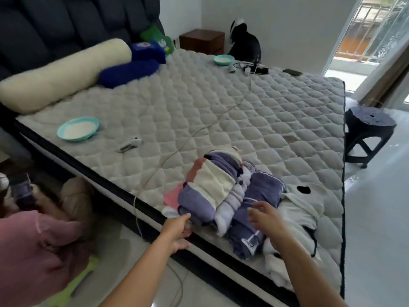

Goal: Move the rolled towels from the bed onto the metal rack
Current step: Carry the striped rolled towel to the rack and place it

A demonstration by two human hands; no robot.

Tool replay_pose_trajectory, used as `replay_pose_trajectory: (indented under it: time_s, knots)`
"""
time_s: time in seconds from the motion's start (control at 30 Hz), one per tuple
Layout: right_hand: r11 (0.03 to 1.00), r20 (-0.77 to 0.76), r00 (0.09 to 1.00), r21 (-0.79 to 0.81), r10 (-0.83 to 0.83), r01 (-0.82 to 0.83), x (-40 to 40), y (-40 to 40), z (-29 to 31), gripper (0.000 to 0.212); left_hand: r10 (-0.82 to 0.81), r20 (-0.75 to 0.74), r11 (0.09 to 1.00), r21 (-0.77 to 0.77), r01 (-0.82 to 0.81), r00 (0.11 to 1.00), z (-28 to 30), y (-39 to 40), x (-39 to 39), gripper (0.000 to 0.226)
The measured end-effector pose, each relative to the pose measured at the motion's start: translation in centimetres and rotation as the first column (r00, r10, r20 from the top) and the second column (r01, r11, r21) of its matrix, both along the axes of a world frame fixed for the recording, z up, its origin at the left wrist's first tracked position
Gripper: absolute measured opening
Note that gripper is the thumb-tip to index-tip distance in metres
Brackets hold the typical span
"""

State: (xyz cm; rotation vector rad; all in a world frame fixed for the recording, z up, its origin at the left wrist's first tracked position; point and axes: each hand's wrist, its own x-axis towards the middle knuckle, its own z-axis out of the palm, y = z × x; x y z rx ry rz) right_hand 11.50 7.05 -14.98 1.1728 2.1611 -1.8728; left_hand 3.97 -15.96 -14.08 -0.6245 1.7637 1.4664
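Neither hand has hold of anything: the left hand reaches to the near edge of the bed with its fingers loosely curled, its fingertips at or just touching the near end of the striped towel roll, and the right hand hovers with fingers spread above the dark purple towel roll, though I cannot tell if it touches. The rolled towels sit bunched together near the near right corner of the bed, the striped roll on the left, a pale lilac roll wedged in the middle, and the dark purple ones on the right. Just beside them, toward the right edge, lies a rumpled white cloth with black patches. A thin pale cord runs from the near edge diagonally across the quilted mattress. Farther along the left edge rests a teal plate, with a small white gadget near it. At the head end lie a cream bolster and a blue pillow. Toward the far edge sit a second teal plate and a tangle of chargers. A dark stool stands on the floor off the right edge.
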Motion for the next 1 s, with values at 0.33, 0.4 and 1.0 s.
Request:
replay_pose_trajectory:
  time_s: [0.33,0.4,1.0]
  knots:
    - [0.995,-0.081,0.996,0.093,0.034,-0.027,-14.4,2.8,0.9,0.036,0.188,0.218,0.967,0.129,-0.219,0.958,-2.0,0.4,-5.4,0.037]
    - [0.983,-0.088,0.994,0.175,0.066,-0.05,-17.0,3.5,1.6,0.049,0.19,0.269,0.959,0.155,-0.237,0.944,-2.2,0.6,-6.5,0.05]
    - [0.951,0.13,0.98,-0.291,0.149,-0.106,-22.2,6.2,-2.7,0.127,0.296,0.321,0.943,0.053,-0.329,0.899,-1.8,2.3,-7.9,0.048]
